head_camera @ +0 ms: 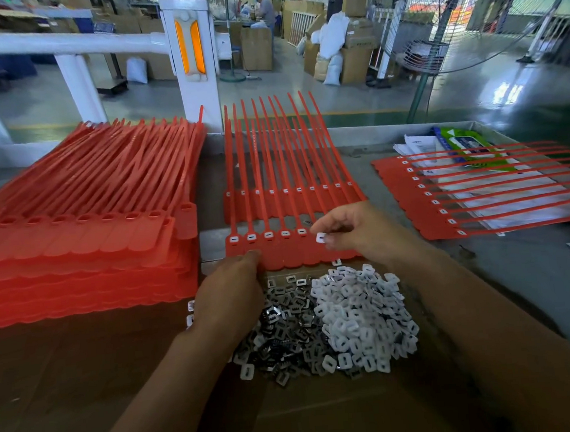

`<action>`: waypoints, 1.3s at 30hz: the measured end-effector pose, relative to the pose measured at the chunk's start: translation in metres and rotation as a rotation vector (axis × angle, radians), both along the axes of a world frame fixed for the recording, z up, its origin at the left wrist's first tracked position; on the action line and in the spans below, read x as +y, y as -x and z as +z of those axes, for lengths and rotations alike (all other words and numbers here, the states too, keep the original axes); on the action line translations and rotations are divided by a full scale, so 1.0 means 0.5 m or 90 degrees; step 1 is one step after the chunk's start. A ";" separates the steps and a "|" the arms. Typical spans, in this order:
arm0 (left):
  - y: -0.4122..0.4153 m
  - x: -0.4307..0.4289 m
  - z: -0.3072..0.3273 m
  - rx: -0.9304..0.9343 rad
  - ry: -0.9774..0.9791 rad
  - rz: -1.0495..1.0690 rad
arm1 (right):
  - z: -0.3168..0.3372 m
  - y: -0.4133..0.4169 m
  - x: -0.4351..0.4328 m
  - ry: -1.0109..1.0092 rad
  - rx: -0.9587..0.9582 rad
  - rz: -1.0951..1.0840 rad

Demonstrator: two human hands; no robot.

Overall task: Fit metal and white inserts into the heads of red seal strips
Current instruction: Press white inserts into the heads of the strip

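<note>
Hands: right [353,232] pinches square white insert [321,237]

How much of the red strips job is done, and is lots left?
Done: five heads on the front sheet hold white inserts, and a filled sheet lies at right. In hand: the right hand pinches a white insert beside the next head; the left hand touches the front sheet. Left: that sheet's other heads and the tall stack at left.
</note>
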State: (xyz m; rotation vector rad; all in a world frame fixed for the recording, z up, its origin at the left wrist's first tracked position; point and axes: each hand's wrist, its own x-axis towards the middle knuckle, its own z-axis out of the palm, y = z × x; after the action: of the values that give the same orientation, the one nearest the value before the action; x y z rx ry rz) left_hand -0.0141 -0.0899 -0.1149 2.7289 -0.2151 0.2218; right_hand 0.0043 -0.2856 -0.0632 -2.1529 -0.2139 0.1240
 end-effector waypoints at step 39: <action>-0.002 0.003 -0.002 -0.011 0.012 -0.008 | -0.032 -0.127 -0.112 0.159 0.094 -0.279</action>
State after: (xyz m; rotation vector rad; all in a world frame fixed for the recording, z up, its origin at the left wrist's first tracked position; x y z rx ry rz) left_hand -0.0133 -0.0883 -0.1161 2.7076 -0.2347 0.2431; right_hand 0.0680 -0.3417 -0.0794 -2.3730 0.3774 0.0569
